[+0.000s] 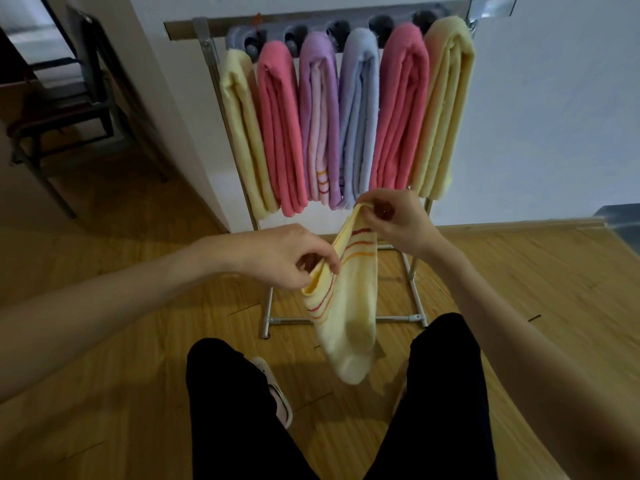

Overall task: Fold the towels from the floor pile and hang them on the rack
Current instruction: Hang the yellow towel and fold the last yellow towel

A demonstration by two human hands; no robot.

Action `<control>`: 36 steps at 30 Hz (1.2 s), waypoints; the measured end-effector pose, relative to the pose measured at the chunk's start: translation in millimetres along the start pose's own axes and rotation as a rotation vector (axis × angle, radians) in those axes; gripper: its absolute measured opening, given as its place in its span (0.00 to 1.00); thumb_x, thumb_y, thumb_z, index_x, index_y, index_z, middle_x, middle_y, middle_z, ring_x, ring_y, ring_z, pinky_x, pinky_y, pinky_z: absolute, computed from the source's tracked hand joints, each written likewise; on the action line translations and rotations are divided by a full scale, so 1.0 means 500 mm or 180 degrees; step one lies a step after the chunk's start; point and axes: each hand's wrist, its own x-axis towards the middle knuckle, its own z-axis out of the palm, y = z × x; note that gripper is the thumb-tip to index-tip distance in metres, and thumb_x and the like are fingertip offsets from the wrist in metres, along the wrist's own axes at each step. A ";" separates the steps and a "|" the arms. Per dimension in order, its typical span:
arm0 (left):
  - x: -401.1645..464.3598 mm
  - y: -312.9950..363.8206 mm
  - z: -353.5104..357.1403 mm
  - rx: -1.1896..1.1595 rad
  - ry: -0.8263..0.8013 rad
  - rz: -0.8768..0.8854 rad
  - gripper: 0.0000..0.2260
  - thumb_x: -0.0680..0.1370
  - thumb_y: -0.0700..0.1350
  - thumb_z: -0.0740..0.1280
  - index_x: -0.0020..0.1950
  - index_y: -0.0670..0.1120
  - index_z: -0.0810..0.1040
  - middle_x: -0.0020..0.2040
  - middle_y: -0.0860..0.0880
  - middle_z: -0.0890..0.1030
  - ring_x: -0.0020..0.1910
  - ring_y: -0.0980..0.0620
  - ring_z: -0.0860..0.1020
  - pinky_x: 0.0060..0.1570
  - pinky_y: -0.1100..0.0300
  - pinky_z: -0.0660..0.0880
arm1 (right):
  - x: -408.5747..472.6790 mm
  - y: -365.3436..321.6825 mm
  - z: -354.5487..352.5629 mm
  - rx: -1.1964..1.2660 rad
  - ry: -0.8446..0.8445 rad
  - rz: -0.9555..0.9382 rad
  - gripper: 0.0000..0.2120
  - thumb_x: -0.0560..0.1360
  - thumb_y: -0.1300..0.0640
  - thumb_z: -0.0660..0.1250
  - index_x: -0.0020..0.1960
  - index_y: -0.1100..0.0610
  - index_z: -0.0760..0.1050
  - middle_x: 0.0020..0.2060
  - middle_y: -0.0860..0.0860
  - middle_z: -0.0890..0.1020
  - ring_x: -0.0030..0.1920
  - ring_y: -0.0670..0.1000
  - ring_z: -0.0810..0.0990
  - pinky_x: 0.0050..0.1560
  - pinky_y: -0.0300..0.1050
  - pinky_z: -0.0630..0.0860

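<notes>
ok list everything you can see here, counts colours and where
striped towel: 1, pale yellow with red and orange stripes, held up in front of the rack, hanging down between the knees
hung towels: 6, folded over the rack's top, left to right pale yellow, pink, purple, light blue, pink, pale yellow
rack: 1, silver metal, against the white wall
chair: 1, dark frame, far left
floor: wood, light brown
slipper: 1 visible, light, beside the left leg
legs: 2, black trousers, bottom centre
left hand: fingers pinch the towel's nearer top corner
right hand: fingers pinch the farther top corner
</notes>
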 end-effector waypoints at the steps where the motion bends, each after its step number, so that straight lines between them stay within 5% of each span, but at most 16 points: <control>1: 0.003 0.000 -0.001 0.0148 -0.0045 0.0085 0.16 0.76 0.38 0.65 0.62 0.50 0.77 0.57 0.53 0.78 0.50 0.61 0.76 0.48 0.65 0.76 | 0.001 0.000 0.002 -0.0037 -0.0011 -0.0027 0.07 0.74 0.67 0.65 0.49 0.62 0.80 0.32 0.40 0.76 0.32 0.40 0.74 0.34 0.29 0.68; 5: 0.017 -0.002 0.001 0.1064 0.0373 0.0421 0.11 0.77 0.40 0.66 0.59 0.47 0.80 0.54 0.52 0.82 0.51 0.59 0.78 0.55 0.63 0.74 | 0.004 0.000 0.006 -0.0063 0.0013 -0.0036 0.07 0.74 0.67 0.64 0.49 0.62 0.80 0.32 0.39 0.75 0.31 0.39 0.74 0.34 0.28 0.67; 9: 0.026 -0.008 0.004 0.2220 0.1329 0.1247 0.04 0.72 0.40 0.72 0.46 0.44 0.83 0.48 0.46 0.79 0.49 0.48 0.77 0.48 0.54 0.75 | 0.007 0.007 -0.003 0.0037 0.0082 0.0073 0.08 0.74 0.68 0.64 0.50 0.63 0.80 0.32 0.42 0.76 0.31 0.41 0.75 0.33 0.31 0.69; 12: 0.047 -0.015 -0.003 0.2543 0.1161 0.1613 0.06 0.73 0.38 0.69 0.47 0.45 0.81 0.56 0.45 0.80 0.60 0.46 0.76 0.61 0.50 0.71 | 0.007 0.013 -0.005 0.0036 0.0027 0.0071 0.07 0.74 0.68 0.64 0.50 0.62 0.79 0.34 0.45 0.79 0.32 0.46 0.77 0.33 0.36 0.72; 15: 0.064 -0.023 -0.011 0.2708 0.0957 0.1594 0.08 0.74 0.36 0.66 0.50 0.46 0.80 0.47 0.48 0.83 0.49 0.48 0.80 0.64 0.53 0.67 | 0.006 0.011 -0.004 0.0081 0.0074 0.0077 0.07 0.74 0.68 0.63 0.50 0.62 0.76 0.33 0.47 0.77 0.31 0.44 0.74 0.32 0.39 0.72; 19: 0.076 -0.047 -0.026 0.2274 0.1564 0.1082 0.08 0.78 0.46 0.60 0.46 0.46 0.78 0.38 0.50 0.81 0.39 0.49 0.79 0.49 0.57 0.68 | 0.000 0.007 -0.008 0.0378 0.0097 0.0104 0.08 0.76 0.69 0.61 0.49 0.61 0.63 0.29 0.58 0.71 0.28 0.58 0.69 0.27 0.52 0.67; 22: 0.085 -0.051 -0.033 0.1739 0.1992 0.0874 0.15 0.78 0.51 0.55 0.49 0.46 0.79 0.39 0.50 0.81 0.38 0.50 0.78 0.43 0.62 0.58 | 0.003 -0.005 -0.011 0.0550 0.0045 0.0008 0.06 0.77 0.70 0.61 0.48 0.63 0.64 0.31 0.59 0.72 0.28 0.54 0.73 0.28 0.52 0.72; 36: 0.109 -0.043 -0.018 0.1331 0.2623 0.0560 0.16 0.79 0.55 0.58 0.47 0.47 0.81 0.38 0.52 0.82 0.37 0.52 0.77 0.44 0.54 0.69 | 0.015 -0.019 -0.022 0.0982 0.0084 -0.0011 0.06 0.77 0.67 0.65 0.48 0.66 0.68 0.36 0.57 0.79 0.35 0.54 0.79 0.36 0.42 0.75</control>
